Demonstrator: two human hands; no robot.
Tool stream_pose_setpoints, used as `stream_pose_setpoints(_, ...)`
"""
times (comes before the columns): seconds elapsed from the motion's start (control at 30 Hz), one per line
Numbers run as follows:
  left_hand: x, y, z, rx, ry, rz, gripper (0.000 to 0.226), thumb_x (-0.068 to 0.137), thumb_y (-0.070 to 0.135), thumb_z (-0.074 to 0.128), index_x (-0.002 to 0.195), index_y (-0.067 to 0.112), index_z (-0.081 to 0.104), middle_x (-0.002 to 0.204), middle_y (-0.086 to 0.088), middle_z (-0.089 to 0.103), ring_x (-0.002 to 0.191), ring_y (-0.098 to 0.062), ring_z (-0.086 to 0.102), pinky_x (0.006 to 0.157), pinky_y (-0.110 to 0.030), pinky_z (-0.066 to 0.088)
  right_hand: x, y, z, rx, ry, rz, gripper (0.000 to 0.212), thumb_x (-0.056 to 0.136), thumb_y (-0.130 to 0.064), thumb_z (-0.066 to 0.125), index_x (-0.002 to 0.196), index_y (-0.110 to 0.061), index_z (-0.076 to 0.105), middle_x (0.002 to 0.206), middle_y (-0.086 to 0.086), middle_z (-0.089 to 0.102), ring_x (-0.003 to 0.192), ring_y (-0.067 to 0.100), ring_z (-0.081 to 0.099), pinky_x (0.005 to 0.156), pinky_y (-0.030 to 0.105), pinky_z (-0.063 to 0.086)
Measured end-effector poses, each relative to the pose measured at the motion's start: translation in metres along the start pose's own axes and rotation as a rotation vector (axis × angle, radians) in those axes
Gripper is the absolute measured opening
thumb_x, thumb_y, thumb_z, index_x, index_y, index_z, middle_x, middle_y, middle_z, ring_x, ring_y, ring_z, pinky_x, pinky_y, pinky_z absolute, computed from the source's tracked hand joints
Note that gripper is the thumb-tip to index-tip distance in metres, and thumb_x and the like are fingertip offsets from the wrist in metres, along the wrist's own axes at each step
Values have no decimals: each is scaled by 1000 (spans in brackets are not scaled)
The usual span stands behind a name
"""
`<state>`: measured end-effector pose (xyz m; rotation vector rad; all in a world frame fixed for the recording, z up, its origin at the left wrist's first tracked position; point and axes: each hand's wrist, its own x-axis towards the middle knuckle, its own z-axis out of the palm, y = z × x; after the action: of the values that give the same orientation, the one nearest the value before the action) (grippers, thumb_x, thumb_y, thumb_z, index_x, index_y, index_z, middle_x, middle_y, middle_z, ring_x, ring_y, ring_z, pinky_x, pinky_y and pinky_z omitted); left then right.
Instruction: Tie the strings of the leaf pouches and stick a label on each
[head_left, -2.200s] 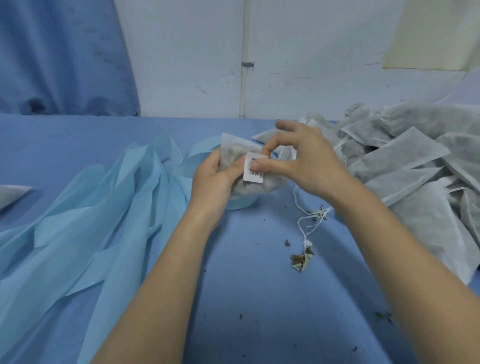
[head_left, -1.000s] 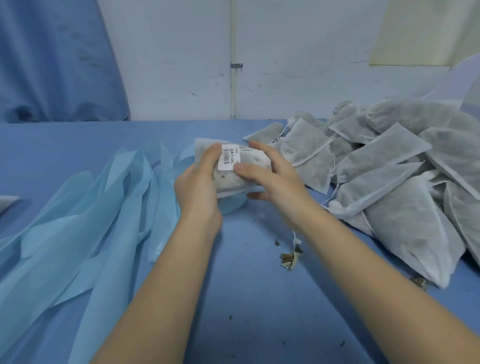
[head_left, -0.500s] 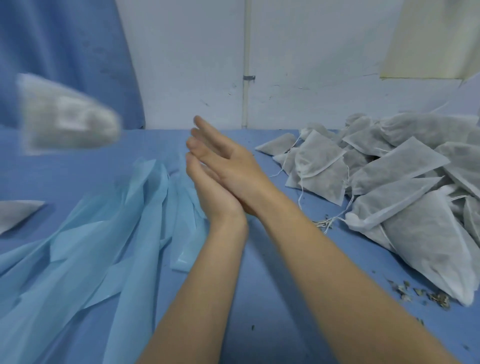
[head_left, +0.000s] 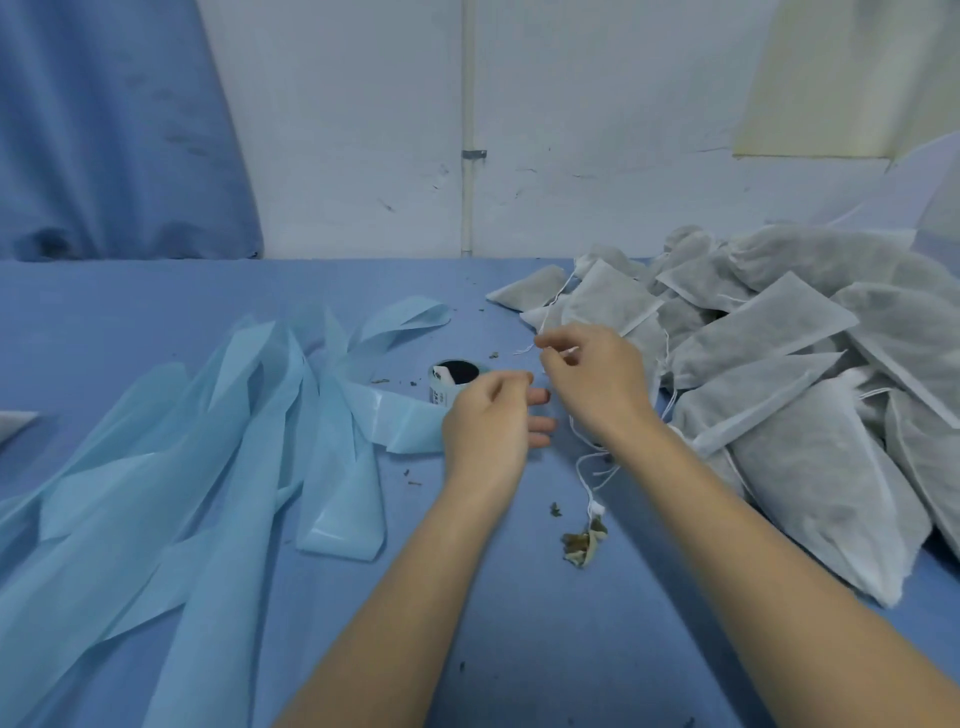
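White wall (head_left: 597, 104) at rear, scuffed and cracked, with a vertical white pipe (head_left: 468, 78) held by a metal clip (head_left: 474, 154). Blue fabric (head_left: 104, 130) hangs at left. Pale yellow panel (head_left: 852, 73) at upper right. Blue-covered table (head_left: 130, 301) meets the wall. Lighting even and dim.

Both hands out ahead, close together.
The left hand (head_left: 488, 415) hangs loosely curled; the right hand (head_left: 592, 374) pinches with fingertips, both forearms bare.

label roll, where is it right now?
In the head view the label roll stands on the blue table near centre, just beyond the left hand, between the light blue backing strips and the pouch pile.
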<state>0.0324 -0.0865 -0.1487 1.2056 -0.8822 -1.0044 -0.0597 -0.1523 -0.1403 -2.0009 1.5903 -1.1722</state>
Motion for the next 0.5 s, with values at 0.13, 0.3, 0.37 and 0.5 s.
stream_pose_setpoints(0.13, 3, -4, -3, 67, 19, 36, 19, 94, 11, 44, 91, 14, 63, 89, -4, 71, 62, -18, 67, 60, -26, 56, 13, 19, 6, -205, 25, 159, 37, 91, -31, 60, 122, -12, 54, 118, 12, 59, 111, 30, 54, 84, 34, 41)
stream_pose_setpoints(0.3, 5, -4, -8, 96, 54, 66, 25, 92, 6, 40, 90, 14, 64, 84, -3, 72, 60, -17, 66, 60, -25, 54, 22, 23, 15, -329, 26, 169, 39, 90, -30, 63, 115, -11, 42, 105, 16, 62, 94, 35, 57, 72, 36, 41)
stream_pose_setpoints(0.37, 5, -3, -9, 91, 64, 81, 27, 90, 5, 40, 87, 15, 64, 80, 0, 73, 59, -16, 67, 60, -25, 53, 25, 26, 18, -328, 69, 153, 29, 94, -19, 59, 115, -9, 42, 99, 15, 63, 84, 31, 53, 69, 35, 41)
stream_pose_setpoints(0.5, 5, -3, -10, 93, 86, 116, 26, 89, 2, 42, 91, 21, 61, 75, 3, 72, 58, -15, 67, 58, -23, 53, 21, 31, 16, -22, 151, 149, 21, 90, -8, 62, 110, -9, 54, 85, 6, 62, 79, 23, 53, 61, 22, 35)
